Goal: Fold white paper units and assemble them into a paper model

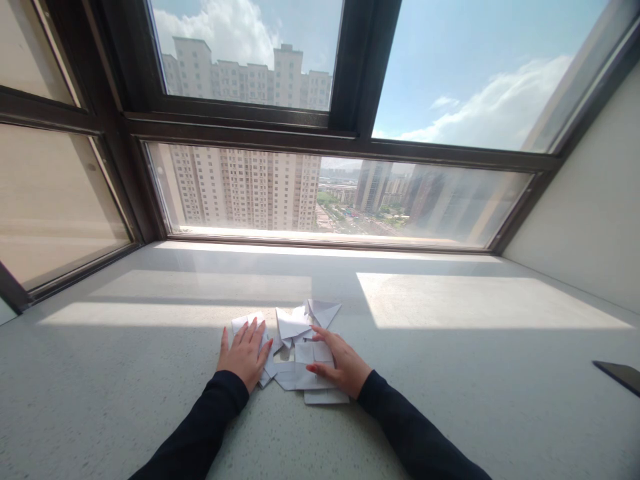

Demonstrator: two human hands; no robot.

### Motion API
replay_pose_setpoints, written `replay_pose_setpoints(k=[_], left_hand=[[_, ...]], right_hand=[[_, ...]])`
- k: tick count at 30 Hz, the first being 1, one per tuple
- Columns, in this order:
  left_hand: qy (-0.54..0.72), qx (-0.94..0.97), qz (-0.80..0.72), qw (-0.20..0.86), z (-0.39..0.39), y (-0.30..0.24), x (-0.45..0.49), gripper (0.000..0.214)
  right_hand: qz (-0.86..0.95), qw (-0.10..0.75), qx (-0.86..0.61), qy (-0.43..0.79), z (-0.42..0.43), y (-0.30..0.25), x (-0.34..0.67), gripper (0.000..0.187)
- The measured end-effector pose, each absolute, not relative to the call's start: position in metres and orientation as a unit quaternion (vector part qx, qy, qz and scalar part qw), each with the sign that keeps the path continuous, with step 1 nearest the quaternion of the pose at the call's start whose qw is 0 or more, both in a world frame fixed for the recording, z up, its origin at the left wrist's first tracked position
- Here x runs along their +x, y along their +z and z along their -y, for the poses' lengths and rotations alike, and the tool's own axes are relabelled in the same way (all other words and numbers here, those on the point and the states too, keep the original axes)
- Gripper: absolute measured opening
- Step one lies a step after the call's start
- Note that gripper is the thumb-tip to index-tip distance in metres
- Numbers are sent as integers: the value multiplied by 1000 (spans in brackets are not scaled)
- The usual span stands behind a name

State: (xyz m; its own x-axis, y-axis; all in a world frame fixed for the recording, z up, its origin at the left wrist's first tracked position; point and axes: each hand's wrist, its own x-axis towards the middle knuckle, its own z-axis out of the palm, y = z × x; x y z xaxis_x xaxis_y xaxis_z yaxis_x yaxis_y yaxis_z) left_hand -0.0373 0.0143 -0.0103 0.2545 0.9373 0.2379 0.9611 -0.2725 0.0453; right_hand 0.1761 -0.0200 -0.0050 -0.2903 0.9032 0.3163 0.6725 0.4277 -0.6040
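Observation:
Several folded white papers lie together on the pale speckled sill. My left hand (245, 353) rests flat, fingers spread, on the folded paper (240, 323) at the left of the group. Over the right side, my right hand (343, 363) has its thumb and index finger apart, touching a squarish folded paper (303, 367). The undersides of its other fingers are hidden. Pointed folded pieces (293, 325) and a triangular flap (325, 312) sit just beyond the hands. Another folded sheet (326, 397) sticks out beneath the squarish one, towards me.
The speckled stone sill (125, 400) runs up to a dark-framed window (350, 150), with tall buildings outside. Sunlight falls in bright patches on the stone. A dark flat object (620, 377) lies at the right edge, partly out of view. A white wall (590, 200) bounds the right side.

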Motion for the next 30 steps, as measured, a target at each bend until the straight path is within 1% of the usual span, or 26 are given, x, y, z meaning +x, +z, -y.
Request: replay_pose_setpoints(k=[30], left_hand=[[-126,-793,593,60,-15,-13,-38,45]], right_hand=[[783,316,-505,177,20,-6,176,65]])
